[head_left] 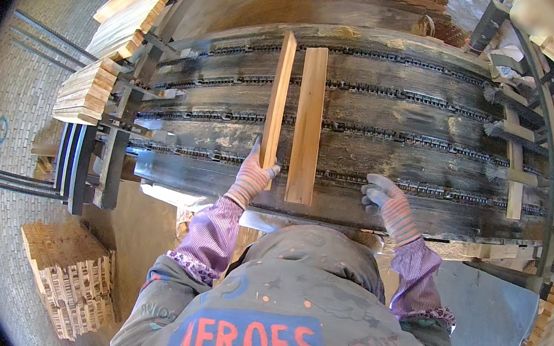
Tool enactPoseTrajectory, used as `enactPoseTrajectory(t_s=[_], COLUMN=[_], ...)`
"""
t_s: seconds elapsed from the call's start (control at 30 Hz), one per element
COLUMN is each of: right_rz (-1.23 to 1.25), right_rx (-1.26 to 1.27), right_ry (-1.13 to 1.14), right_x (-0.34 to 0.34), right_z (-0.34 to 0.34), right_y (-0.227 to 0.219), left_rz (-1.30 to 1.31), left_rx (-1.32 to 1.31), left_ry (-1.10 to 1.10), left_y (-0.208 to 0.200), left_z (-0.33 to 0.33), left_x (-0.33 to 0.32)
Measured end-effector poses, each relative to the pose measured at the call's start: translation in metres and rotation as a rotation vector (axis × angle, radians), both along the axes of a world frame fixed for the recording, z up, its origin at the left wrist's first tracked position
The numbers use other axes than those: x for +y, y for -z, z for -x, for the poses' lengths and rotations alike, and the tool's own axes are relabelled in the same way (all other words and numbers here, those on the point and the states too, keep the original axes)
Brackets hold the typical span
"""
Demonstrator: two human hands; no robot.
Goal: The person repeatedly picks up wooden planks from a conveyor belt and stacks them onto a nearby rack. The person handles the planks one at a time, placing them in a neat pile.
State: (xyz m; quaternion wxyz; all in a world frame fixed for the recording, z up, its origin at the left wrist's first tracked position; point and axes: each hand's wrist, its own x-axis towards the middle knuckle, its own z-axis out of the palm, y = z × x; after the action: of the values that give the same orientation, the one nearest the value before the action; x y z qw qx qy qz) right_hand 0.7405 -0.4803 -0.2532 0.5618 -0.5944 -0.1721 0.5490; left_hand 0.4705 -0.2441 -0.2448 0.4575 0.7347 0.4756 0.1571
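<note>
A dark, worn conveyor surface [393, 154] with rows of chain [387, 93] is stretching across a brick-floored workshop, and stacks of cut boards [94, 87] are sitting on racks at its left end, with another pile [71, 278] lying on the floor below. The gloved left hand [252, 173] is closing around the near end of a wooden board [279, 95], which is standing tilted on its edge across the chains. Just beside it a second board [308, 124] is lying flat. The gloved right hand [386, 199] is resting half open on the near edge of the surface, holding nothing. The tilted board looks likely to tip over onto its neighbour, since only one end is being gripped. Glove fingers could also get caught, as both hands are working close to the nearest chain.
</note>
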Motion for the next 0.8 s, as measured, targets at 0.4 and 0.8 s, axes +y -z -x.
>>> enactPoseTrajectory(t_s=[0.4, 0.8], right_rz=[-0.026, -0.018], right_rx=[-0.068, -0.149], right_ry=[-0.028, -0.02], right_x=[0.011, 0.003], right_z=[0.007, -0.012], right_y=[-0.016, 0.0], left_rz=[-0.166, -0.221], left_rx=[0.334, 0.251], left_ry=[0.054, 0.094], left_y=[0.014, 0.014], left_z=[-0.058, -0.013], left_x=[0.064, 0.071])
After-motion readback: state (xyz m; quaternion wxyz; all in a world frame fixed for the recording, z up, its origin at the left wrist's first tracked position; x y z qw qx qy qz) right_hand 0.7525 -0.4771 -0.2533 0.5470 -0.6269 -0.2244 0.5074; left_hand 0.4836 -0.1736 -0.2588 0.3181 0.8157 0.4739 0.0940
